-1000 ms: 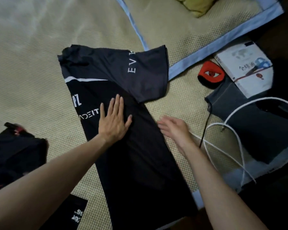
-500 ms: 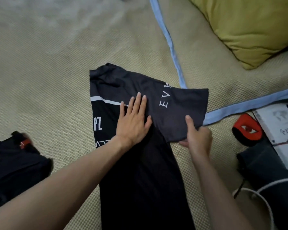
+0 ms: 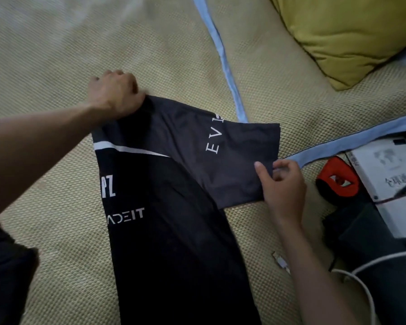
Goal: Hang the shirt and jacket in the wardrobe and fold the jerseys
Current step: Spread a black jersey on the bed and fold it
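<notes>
The left hand (image 3: 115,95) grips the black polyester jersey's (image 3: 169,221) collar end; the right hand's (image 3: 281,181) fingers (image 3: 261,171) pinch its sleeve hem.

You see a yellow-green cushion (image 3: 342,36) at the woven beige mat's (image 3: 56,66) far right, a white book (image 3: 389,170) beside a red-and-black pouch (image 3: 338,181), and a white cable (image 3: 370,289) nearer you

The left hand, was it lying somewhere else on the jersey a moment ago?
Yes. The left hand lay flat beside the jersey's white stripe; it has gone up past the stripe and grips the jersey at its top corner.
</notes>
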`<state>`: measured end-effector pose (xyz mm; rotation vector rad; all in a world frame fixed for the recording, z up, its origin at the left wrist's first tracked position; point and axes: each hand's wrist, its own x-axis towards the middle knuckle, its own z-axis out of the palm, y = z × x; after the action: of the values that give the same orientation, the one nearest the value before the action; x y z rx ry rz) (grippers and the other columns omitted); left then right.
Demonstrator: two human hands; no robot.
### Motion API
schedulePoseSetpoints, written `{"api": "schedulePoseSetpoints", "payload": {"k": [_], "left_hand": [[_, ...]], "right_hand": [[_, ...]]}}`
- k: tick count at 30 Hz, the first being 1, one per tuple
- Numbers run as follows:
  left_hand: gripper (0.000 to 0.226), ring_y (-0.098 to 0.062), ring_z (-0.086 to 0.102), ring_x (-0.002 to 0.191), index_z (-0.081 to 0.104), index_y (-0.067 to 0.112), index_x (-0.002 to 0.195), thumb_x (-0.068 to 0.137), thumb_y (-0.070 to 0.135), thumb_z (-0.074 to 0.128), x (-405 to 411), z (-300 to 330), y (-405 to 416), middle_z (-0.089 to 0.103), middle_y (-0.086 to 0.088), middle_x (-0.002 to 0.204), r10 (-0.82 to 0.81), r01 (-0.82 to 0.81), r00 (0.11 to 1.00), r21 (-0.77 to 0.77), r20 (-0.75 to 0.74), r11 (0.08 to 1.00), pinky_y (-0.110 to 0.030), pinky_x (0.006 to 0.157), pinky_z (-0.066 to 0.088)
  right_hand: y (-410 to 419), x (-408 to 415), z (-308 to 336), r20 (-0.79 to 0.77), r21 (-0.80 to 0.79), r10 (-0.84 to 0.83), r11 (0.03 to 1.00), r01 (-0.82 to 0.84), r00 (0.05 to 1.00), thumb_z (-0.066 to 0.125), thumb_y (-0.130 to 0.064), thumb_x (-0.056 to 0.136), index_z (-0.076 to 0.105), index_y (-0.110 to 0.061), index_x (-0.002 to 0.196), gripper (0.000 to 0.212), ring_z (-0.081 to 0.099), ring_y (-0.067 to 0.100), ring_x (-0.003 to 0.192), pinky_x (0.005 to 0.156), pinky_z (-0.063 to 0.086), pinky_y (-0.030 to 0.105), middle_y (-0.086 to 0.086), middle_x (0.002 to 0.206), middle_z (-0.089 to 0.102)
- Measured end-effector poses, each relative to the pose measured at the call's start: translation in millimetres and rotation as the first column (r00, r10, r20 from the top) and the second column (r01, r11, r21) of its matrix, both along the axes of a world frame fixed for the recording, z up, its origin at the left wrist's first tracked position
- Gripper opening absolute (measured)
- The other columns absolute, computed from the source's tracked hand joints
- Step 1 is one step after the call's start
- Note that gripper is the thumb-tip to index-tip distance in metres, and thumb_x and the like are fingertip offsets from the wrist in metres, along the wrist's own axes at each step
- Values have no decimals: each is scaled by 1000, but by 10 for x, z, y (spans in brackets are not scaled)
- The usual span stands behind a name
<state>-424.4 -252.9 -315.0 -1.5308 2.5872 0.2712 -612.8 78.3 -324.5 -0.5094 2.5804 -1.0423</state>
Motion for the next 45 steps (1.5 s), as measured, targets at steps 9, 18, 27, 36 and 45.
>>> {"api": "schedulePoseSetpoints", "payload": {"k": [9, 18, 27, 36, 45], "left_hand": [[19, -25, 61, 98, 73, 10, 106, 93, 23, 69, 133, 85, -249, 69, -9, 104, 51, 6, 974, 250, -220, 968, -33, 88, 44], [27, -38, 55, 117, 63, 14, 118, 94, 27, 60, 45, -91, -151, 60, -18, 124, 11, -16, 973, -18, -230, 1000, -51, 102, 41], [38, -19, 53, 126, 58, 21, 126, 92, 31, 45, -257, -409, 1842, 58, 1, 131, -271, 246, 903, -115, -333, 962, -48, 116, 25], [66, -22, 10, 156, 19, 17, 161, 104, 50, 23, -430, -800, 2233, 15, -5, 169, -148, 142, 975, -48, -167, 989, -67, 119, 3], [55, -20, 28, 152, 42, 18, 153, 106, 39, 23, -287, -676, 2109, 37, -3, 161, -185, 168, 946, -87, -266, 982, -63, 121, 12]], "right_hand": [[-279, -205, 36, -200, 90, 64, 995, -47, 978, 70, -43, 93, 63, -19, 102, 26, 53, 12, 82, 67, 39, 30, -2, 100, 58], [-220, -242, 80, -80, 154, -24, 987, 36, 997, 63, -60, 91, 57, -20, 103, 43, 61, 18, 86, 71, 42, 33, -8, 90, 65], [-129, -198, -75, 346, 107, -10, 994, -29, 938, 91, -33, 69, 72, -10, 101, 44, 74, 12, 86, 69, 56, 22, 0, 95, 78], [-82, -260, 243, 520, 129, 47, 983, -132, 853, 81, -20, 83, 78, -7, 100, 22, 76, 23, 93, 94, 59, 48, 4, 94, 80], [-671, -53, 667, 103, -91, 277, 959, -268, 955, 62, -14, 84, 59, -19, 71, 15, 48, 2, 59, 63, 42, 26, -9, 65, 57]]}}
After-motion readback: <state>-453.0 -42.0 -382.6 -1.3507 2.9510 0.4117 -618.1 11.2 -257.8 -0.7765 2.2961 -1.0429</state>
